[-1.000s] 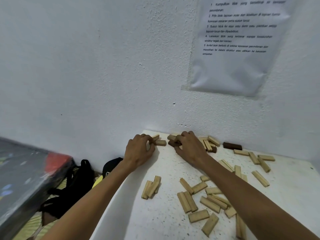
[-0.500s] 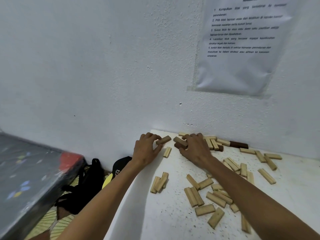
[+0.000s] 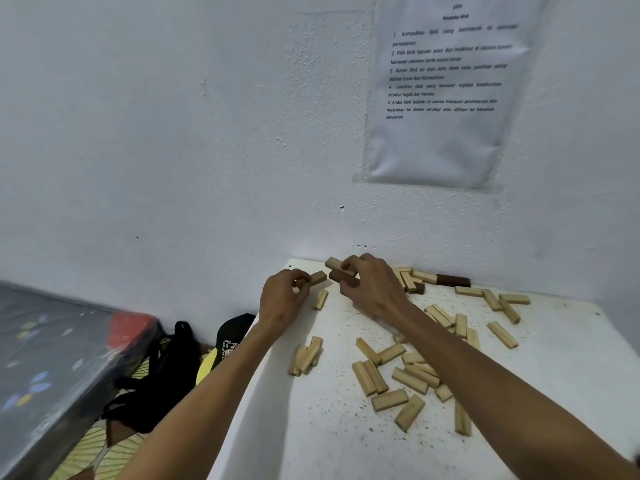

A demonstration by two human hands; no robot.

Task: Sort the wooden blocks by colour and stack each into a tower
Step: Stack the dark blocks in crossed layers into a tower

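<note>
Several light wooden blocks lie scattered on the white table. At the table's far left corner my left hand pinches the end of a light brown block. Just right of it my right hand grips a light block and a dark brown block together, lifted slightly off the table. Another dark brown block lies against the wall further right. A single light block lies between my hands.
The white wall rises right behind the table, with a printed sheet taped to it. Left of the table sit a black bag, a black cap and a dark mattress. More light blocks lie at the right.
My right hand has lifted a light and a dark block off the pile. My left hand picked up a light brown block by its end. The view shifted, so the table looks further right.
</note>
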